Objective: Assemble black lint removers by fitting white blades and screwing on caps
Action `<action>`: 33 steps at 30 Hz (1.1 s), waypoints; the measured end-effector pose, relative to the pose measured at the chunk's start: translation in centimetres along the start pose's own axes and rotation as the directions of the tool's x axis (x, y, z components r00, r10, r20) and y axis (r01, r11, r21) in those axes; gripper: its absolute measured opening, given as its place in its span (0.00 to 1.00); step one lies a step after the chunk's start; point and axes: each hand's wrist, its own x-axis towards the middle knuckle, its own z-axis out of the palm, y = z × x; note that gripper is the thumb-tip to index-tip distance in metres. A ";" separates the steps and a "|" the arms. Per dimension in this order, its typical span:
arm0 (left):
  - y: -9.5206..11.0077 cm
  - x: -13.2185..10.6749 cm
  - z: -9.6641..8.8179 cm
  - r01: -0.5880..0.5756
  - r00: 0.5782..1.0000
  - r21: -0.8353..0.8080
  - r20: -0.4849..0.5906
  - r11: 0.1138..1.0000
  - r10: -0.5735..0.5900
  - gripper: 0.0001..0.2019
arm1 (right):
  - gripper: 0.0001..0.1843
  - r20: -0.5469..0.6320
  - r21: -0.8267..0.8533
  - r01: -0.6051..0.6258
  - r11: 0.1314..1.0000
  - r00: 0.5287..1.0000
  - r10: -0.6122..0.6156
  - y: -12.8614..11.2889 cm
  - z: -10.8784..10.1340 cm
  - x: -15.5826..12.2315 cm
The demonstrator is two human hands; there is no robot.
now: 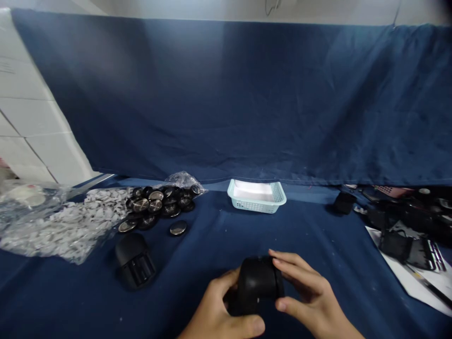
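A black elbow-shaped plastic housing (256,281) is held just above the blue cloth, near the front middle. My left hand (221,310) is wrapped round its left side, thumb below. At the housing's right end sits a round black cap (278,278); I cannot tell whether it is fixed on. My right hand (314,294) grips that cap by its rim, fingers on top and thumb below. On the left lies another black housing (134,260) with an open slotted end. Beyond it are several round black caps with shiny faces (155,206), one loose cap (178,228) lying apart.
A clear bag of small white parts (81,223) spreads over the left side. At the back stands a pale blue basket (259,206) with white paper inside. White paper (395,268), a brush-like tool and dark clutter lie on the right. A blue curtain (229,99) hangs behind.
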 end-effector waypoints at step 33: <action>-1.2 -1.3 -1.1 -0.354 0.832 0.859 0.108 0.371 0.543 0.36 | 0.23 0.093 0.351 -0.484 0.802 0.870 0.484 -2.3 0.5 0.1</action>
